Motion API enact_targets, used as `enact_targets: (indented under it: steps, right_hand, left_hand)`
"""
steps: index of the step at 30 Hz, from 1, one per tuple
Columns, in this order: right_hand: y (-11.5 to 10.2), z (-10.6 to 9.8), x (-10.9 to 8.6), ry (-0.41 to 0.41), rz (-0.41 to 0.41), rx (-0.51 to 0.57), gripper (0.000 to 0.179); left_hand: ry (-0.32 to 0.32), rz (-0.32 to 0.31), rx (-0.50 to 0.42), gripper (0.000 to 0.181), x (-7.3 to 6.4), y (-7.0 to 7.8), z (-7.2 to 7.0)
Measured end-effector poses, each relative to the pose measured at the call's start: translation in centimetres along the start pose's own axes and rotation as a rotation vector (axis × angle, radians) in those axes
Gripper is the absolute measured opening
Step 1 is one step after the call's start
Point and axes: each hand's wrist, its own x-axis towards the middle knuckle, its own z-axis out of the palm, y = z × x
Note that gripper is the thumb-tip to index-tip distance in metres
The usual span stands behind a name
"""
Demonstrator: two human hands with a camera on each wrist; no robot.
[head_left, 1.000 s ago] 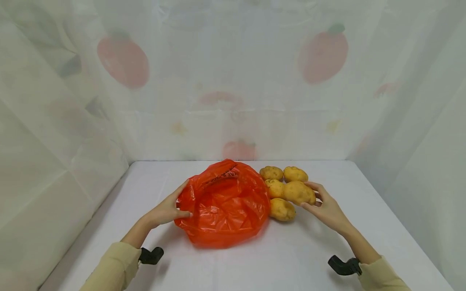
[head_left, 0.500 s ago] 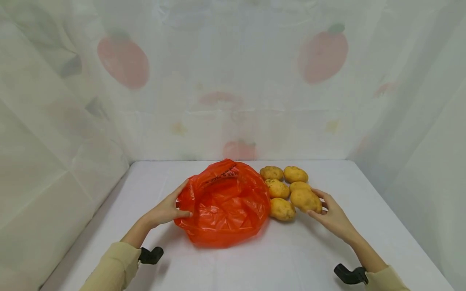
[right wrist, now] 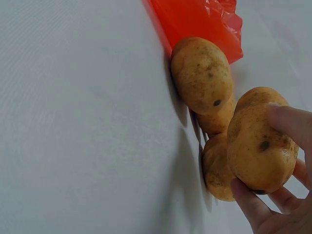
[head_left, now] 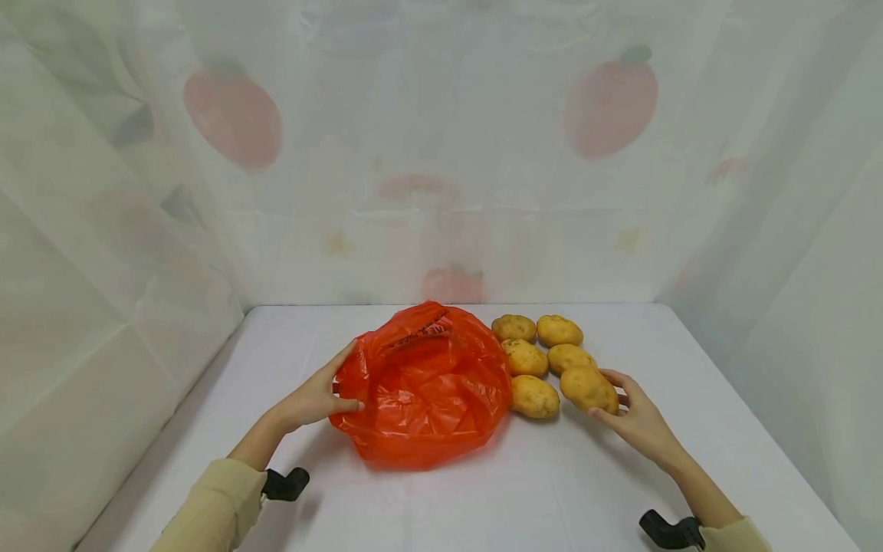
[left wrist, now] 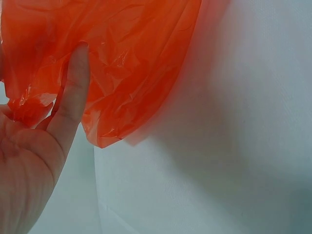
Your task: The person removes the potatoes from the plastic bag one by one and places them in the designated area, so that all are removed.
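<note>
A crumpled red plastic bag (head_left: 431,395) stands mid-table in the head view, its mouth spread toward me. My left hand (head_left: 313,397) holds the bag's left rim, thumb on the near side and the other fingers partly hidden by the film. In the left wrist view the thumb (left wrist: 75,85) lies along the red film. On the right, my right hand (head_left: 640,420) grips a yellow potato (head_left: 588,389) between thumb and fingers. The right wrist view shows this held potato (right wrist: 263,141) in front of other potatoes, with dark spots on its skin.
Right of the bag lie several more potatoes, among them a front one (head_left: 535,397) close against the bag, a middle one (head_left: 569,359) and a back one (head_left: 559,330). White cloth covers the table (head_left: 476,506). A pale printed curtain (head_left: 441,153) encloses the back and sides.
My right hand has drawn the held potato right and toward me, from over the other potatoes to the front right of the group, uncovering the middle one. The left hand and bag look unchanged.
</note>
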Motion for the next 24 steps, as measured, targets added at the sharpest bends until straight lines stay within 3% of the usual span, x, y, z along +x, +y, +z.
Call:
enact_targets:
  steps: [16,24]
  right_hand:
    - [0.8,0.4,-0.5,-0.01,0.045,-0.03,0.075]
    - [1.3,0.9,-0.5,0.019,-0.005,-0.063,0.072]
  left_hand:
    - [0.005,-0.001,0.012,0.099,0.0,0.0,0.0]
    - [0.001,0.008,0.002,0.099,-0.1,0.0,0.0]
